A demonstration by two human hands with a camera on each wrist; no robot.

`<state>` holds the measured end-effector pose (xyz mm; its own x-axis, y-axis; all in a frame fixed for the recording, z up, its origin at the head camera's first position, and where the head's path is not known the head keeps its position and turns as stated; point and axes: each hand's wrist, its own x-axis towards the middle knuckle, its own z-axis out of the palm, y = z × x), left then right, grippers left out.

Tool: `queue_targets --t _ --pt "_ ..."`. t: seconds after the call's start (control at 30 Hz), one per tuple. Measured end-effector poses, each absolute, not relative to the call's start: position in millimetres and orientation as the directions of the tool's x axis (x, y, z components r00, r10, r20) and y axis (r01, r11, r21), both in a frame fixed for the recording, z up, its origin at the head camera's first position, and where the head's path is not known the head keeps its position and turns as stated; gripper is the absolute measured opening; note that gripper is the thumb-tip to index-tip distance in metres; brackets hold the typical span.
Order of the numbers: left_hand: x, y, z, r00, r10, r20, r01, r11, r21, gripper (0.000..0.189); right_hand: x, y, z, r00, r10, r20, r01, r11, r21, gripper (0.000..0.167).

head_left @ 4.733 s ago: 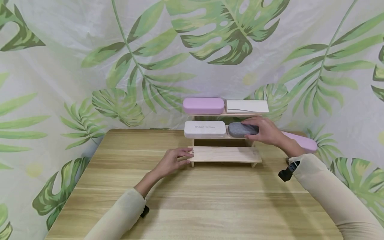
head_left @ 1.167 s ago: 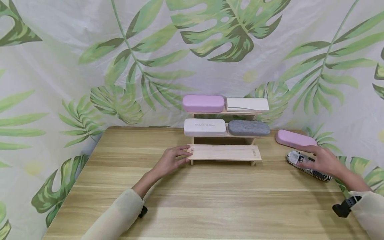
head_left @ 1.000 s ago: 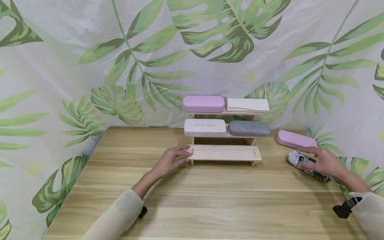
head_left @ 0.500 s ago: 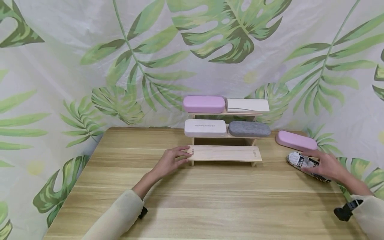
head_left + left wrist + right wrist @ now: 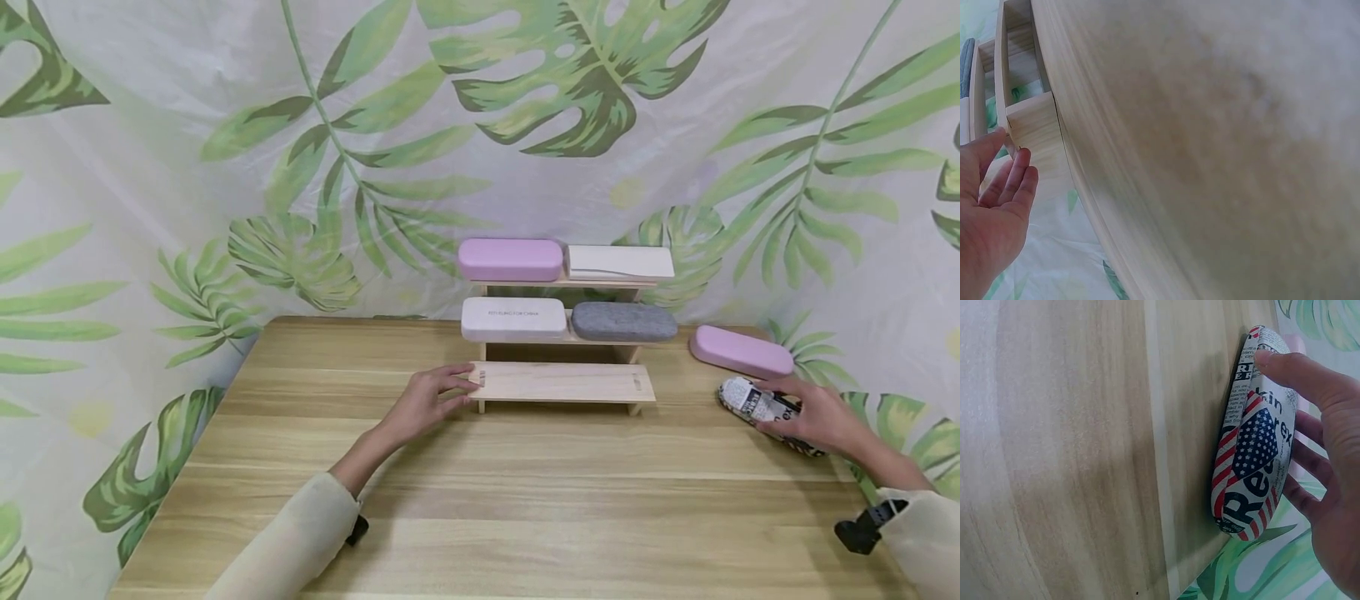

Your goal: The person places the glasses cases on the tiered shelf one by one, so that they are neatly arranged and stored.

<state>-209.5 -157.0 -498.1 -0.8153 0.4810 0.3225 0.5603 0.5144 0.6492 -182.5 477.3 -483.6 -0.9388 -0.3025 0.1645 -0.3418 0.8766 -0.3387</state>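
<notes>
My right hand [image 5: 821, 421] grips a glasses case [image 5: 1254, 444] with newspaper print and a stars-and-stripes pattern at the table's right side. The thumb lies on one long side, the fingers along the other. My left hand [image 5: 427, 406] pinches the left end of the bottom tier of a three-tier wooden stand [image 5: 562, 382]; in the left wrist view its thumb and fingers meet at the stand's corner. On the middle tier lie a white glasses case [image 5: 513, 320] with lettering and a grey fabric one [image 5: 624, 322]. A pink case [image 5: 510, 260] and a white flap case [image 5: 620, 262] occupy the top tier.
Another pink case [image 5: 741, 352] lies on the wooden table [image 5: 525, 500] near its back right corner, just behind the printed case. A leaf-patterned cloth [image 5: 375, 125] hangs behind the table.
The right hand has let go of the grey case on the middle tier and moved right to the printed case. Its fingers have closed on that case, which has turned slightly. The left hand stays put.
</notes>
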Motion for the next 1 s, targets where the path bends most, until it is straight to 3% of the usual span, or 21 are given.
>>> queue_targets --t 1.0 --pt "-208 -157 -496 -0.818 0.488 0.304 0.552 0.517 0.654 0.020 -178 483 -496 -0.928 -0.311 0.203 -0.366 0.861 -0.354 0.073"
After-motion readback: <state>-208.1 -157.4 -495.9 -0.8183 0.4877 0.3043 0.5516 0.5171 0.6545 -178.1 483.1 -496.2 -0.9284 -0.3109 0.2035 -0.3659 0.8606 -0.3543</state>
